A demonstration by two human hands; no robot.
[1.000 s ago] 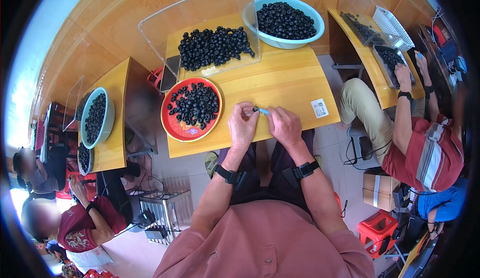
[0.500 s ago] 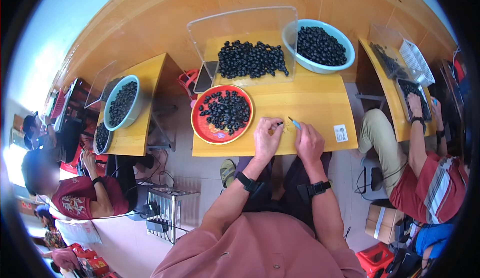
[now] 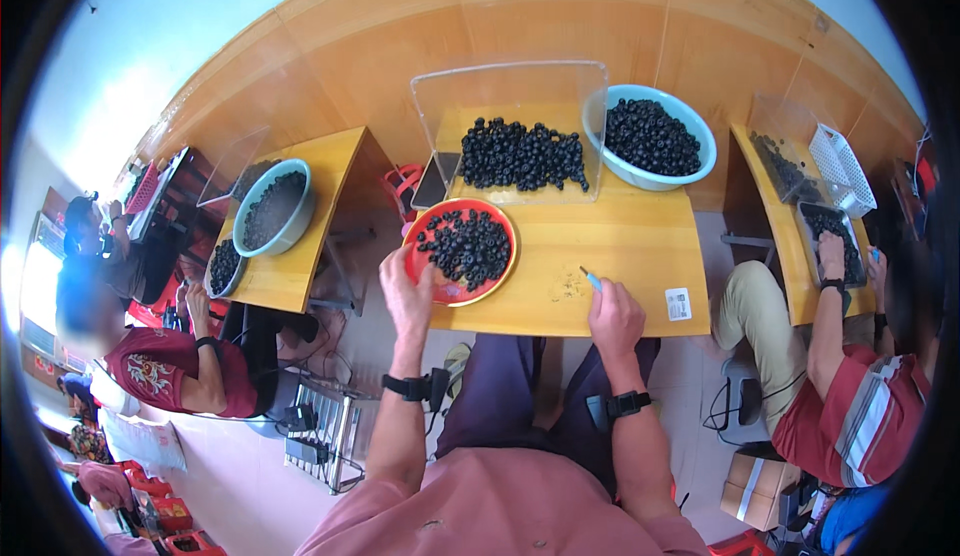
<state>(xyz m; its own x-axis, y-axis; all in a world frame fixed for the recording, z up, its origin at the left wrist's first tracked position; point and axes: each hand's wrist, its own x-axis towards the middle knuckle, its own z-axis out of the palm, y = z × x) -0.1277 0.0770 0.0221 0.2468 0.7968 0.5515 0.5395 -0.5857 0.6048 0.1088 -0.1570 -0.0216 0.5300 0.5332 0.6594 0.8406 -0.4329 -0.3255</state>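
Note:
My left hand (image 3: 405,291) is at the left rim of a red plate (image 3: 440,292) with a yellow edge, its thumb and fingers apart. I see no piece held in it. Small black, round, bead-like pieces (image 3: 468,246) are heaped on the plate. My right hand (image 3: 616,318) rests near the desk's front edge, closed around a slim light-blue-handled tool (image 3: 594,281) whose dark tip points up and left. Beside that tip, small crumbs (image 3: 570,288) lie on the yellow desk (image 3: 640,241).
More black pieces (image 3: 525,156) lie behind the plate by a clear upright panel (image 3: 508,74). A light-blue basin (image 3: 700,171) full of them stands back right. A white label (image 3: 678,304) is on the desk. People work at desks on both sides.
My left hand has left the spot beside the tool, where it pinched a small dark piece, and moved left to the plate. My right hand still grips the tool. The view has shifted slightly.

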